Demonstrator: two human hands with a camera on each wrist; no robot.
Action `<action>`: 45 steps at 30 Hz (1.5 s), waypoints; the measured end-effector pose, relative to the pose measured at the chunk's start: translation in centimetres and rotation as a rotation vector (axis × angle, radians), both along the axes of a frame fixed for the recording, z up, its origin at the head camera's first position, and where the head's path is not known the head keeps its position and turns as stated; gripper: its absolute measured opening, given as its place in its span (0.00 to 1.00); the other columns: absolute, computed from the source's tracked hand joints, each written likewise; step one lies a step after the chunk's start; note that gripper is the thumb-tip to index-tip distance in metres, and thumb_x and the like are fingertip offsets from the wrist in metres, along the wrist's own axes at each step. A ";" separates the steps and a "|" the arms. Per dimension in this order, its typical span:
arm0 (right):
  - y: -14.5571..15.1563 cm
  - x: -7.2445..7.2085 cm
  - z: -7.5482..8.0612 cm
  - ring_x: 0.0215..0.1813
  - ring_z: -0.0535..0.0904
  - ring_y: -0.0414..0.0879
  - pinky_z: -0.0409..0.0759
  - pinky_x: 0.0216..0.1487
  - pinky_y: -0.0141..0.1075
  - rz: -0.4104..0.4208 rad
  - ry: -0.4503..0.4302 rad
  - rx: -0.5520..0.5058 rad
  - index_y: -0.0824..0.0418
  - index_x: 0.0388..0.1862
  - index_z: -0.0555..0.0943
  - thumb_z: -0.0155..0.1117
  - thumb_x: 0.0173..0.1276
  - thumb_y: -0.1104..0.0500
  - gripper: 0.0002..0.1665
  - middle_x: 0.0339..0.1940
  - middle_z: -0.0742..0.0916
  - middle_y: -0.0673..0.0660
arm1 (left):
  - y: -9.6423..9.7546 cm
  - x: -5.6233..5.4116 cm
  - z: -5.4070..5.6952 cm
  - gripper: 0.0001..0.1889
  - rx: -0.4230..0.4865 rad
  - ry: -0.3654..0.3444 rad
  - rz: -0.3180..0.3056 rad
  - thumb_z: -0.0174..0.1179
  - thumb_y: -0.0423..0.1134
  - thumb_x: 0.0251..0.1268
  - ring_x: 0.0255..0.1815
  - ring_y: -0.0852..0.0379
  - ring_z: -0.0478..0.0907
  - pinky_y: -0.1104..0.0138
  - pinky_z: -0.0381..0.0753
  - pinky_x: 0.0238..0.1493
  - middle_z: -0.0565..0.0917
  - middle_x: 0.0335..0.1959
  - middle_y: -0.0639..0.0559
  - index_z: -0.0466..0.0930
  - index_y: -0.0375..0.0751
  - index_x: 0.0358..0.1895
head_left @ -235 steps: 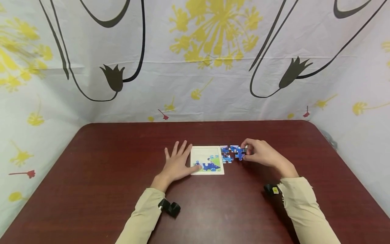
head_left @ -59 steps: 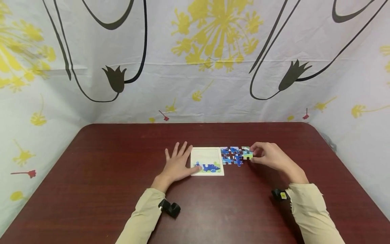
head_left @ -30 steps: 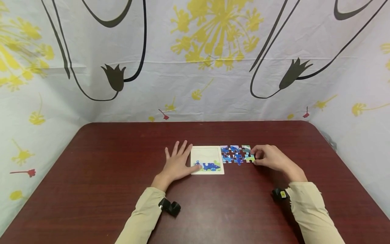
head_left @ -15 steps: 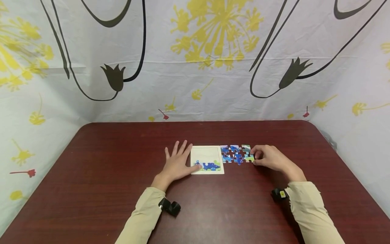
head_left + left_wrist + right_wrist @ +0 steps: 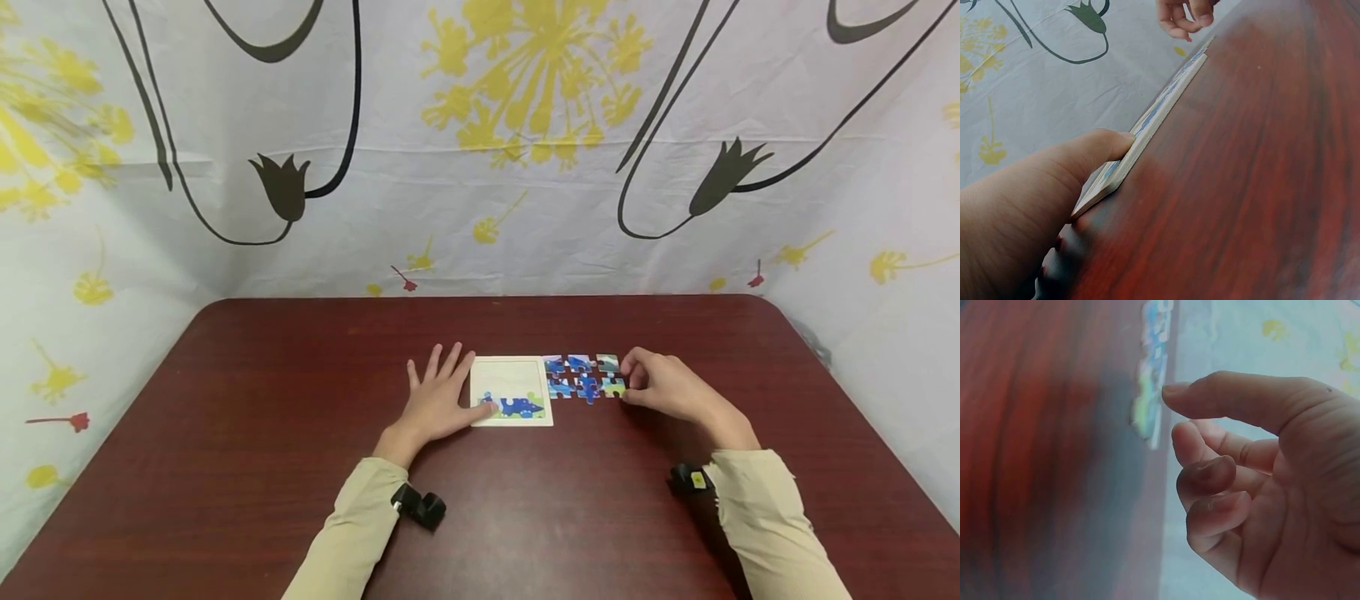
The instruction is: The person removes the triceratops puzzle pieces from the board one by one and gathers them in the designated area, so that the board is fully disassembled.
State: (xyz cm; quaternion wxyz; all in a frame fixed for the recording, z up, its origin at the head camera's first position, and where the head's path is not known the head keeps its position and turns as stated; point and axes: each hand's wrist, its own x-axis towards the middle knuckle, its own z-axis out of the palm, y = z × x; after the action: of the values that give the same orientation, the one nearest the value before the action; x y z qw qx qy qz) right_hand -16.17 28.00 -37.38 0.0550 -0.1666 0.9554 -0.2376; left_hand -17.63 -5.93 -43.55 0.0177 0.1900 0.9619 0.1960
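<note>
My left hand lies with fingers spread at the left side of a pale square puzzle tray. Its thumb reaches over the rim and rests on the lower left corner. Joined pieces showing a blue animal fill the tray's bottom strip; above them the base is bare. Right of the tray, several loose jigsaw pieces lie in two rows. My right hand is beside the green-edged jigsaw piece at the lower right of these rows. In the right wrist view its fingers are loosely bent, with nothing between thumb and fingertips.
Everything lies on a dark red-brown wooden table. A white cloth with flower prints hangs behind the table and along its sides. A small black camera sits on the left wrist, another on the right.
Earlier my right hand set down a cross-shaped blue piece. A green-edged piece has since left the tray and joined the lower row; the right fingers have let go. The left hand has stayed put.
</note>
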 end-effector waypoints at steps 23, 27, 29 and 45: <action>-15.6 0.4 -0.7 0.21 0.70 0.37 0.71 0.27 0.33 0.301 0.067 0.085 0.64 0.42 0.79 0.65 0.60 0.58 0.13 0.19 0.76 0.45 | -0.1 -0.2 -0.1 0.49 -0.016 -0.009 -0.007 0.50 0.73 0.52 0.74 0.45 0.34 0.37 0.28 0.62 0.46 0.75 0.49 0.49 0.50 0.74; -15.8 0.3 -1.2 0.21 0.70 0.37 0.71 0.26 0.32 0.293 0.061 0.064 0.63 0.38 0.79 0.66 0.58 0.60 0.11 0.18 0.76 0.45 | -0.1 -0.2 -0.1 0.50 -0.014 -0.014 -0.013 0.49 0.73 0.52 0.74 0.45 0.33 0.37 0.28 0.61 0.45 0.75 0.49 0.49 0.49 0.74; -15.7 0.3 -1.3 0.19 0.69 0.37 0.70 0.25 0.32 0.293 0.042 0.029 0.64 0.39 0.77 0.66 0.58 0.61 0.11 0.16 0.75 0.45 | -0.1 -0.2 -0.1 0.50 -0.012 -0.011 -0.014 0.49 0.74 0.52 0.74 0.44 0.33 0.37 0.28 0.61 0.45 0.75 0.49 0.49 0.49 0.74; -15.0 0.1 -2.1 0.19 0.69 0.36 0.70 0.26 0.32 0.305 -0.038 -0.082 0.63 0.42 0.73 0.65 0.61 0.61 0.13 0.18 0.75 0.46 | 0.0 -0.1 0.1 0.31 0.032 -0.010 -0.004 0.35 0.58 0.72 0.74 0.44 0.35 0.38 0.28 0.62 0.48 0.74 0.49 0.53 0.49 0.73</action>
State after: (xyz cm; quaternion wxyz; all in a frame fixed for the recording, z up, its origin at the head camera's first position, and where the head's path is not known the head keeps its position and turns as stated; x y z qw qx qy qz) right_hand -16.02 12.99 -39.48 0.1017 -0.3073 0.9073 -0.2683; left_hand -17.76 -5.97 -43.44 0.0201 0.1910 0.9582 0.2121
